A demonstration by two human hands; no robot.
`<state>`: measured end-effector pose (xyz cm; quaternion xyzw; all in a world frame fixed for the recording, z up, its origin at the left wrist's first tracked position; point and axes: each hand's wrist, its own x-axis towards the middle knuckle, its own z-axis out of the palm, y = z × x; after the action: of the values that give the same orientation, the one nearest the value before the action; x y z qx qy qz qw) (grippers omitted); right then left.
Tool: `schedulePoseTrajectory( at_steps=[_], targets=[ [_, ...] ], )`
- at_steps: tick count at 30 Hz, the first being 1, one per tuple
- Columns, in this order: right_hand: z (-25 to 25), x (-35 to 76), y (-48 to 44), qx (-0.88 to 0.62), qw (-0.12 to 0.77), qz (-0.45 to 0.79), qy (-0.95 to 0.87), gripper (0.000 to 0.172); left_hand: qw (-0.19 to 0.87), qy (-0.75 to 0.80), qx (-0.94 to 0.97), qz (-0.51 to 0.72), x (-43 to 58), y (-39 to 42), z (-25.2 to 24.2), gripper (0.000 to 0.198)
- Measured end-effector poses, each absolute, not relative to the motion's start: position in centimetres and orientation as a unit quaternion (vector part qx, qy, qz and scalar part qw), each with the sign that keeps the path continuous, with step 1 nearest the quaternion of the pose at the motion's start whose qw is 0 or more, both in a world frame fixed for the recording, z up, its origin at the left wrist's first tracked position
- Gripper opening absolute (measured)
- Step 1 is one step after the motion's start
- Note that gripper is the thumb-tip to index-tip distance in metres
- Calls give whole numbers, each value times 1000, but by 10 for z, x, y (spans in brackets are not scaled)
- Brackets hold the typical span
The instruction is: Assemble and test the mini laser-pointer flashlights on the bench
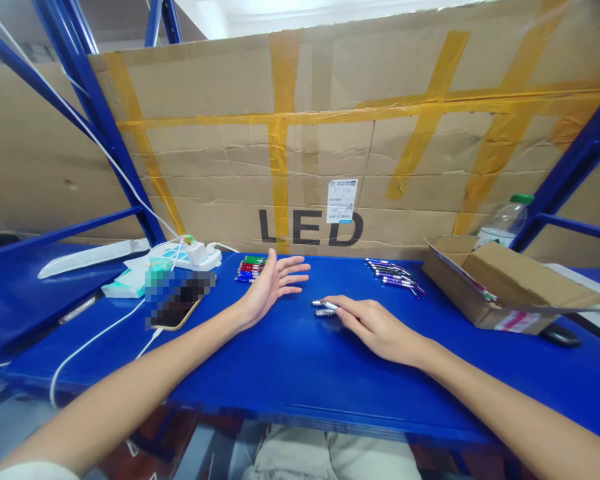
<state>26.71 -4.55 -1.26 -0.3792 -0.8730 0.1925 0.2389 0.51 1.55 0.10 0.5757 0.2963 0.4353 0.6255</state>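
Note:
My left hand (273, 283) lies on its edge on the blue table (290, 367), palm turned right, fingers stretched out and holding nothing. Just beyond it sits a small stack of coloured pens (250, 268). My right hand (375, 327) rests palm down on the table, its fingertips on two small silver pen-like pieces (324, 308). A row of purple and silver pens (395, 273) lies farther back on the right.
An open cardboard box (505, 287) stands at the right, with a plastic bottle (505, 220) behind it. A power strip (183, 255), a phone (177, 310) and white cables lie at the left. A taped cardboard wall marked LED closes the back.

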Motion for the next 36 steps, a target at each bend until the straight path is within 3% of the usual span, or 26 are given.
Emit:
schedulePoseTrajectory(
  at_steps=[8, 16, 22, 29, 36],
  targets=[
    [-15, 267, -44, -403, 252, 180, -861, 40, 627, 298, 577, 429, 5, 15, 1, 84],
    [-12, 265, -48, -398, 232, 187, -868, 20, 629, 298, 577, 427, 6, 14, 1, 85],
    [-7, 260, -52, -320, 202, 194, -905, 15, 628, 299, 573, 432, 5, 18, 0, 84],
    [-6, 261, -50, -349, 193, 182, -899, 26, 629, 300, 580, 423, 5, 16, -1, 82],
    [-13, 269, -42, -387, 226, 103, -888, 22, 628, 301, 576, 428, 6, 15, 1, 83]
  ],
)
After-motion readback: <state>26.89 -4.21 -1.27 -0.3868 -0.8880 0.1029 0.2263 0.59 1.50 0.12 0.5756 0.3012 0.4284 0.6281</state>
